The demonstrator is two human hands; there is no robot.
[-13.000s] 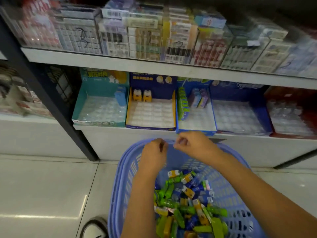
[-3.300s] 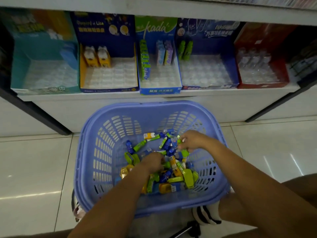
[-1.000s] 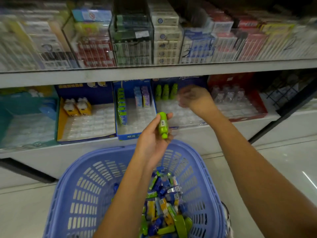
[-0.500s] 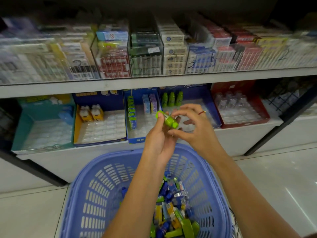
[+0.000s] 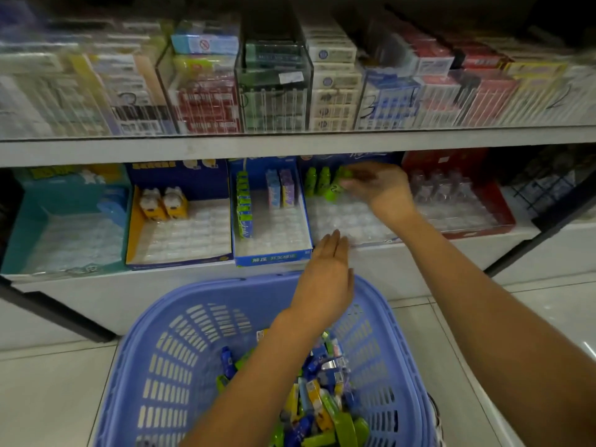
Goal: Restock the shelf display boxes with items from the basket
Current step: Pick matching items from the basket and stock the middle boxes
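Head view gives me the right hand (image 5: 380,188) reaching into the back of the dark blue display box (image 5: 342,222) on the lower shelf (image 5: 419,253). Its fingertips are against a tilted green bottle (image 5: 331,192) beside the upright green bottles (image 5: 311,182) of the back row, but blur stops me telling whether it grips. The left hand (image 5: 325,272) hovers flat, fingers straight and holding nothing, over the far rim of the lilac basket (image 5: 200,291), where mixed packets (image 5: 316,398) lie heaped.

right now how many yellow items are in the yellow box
2 yellow items, side by side at the back left of the yellow box: one on the left, the other just right of it. The other slots look empty, and none seems hidden.
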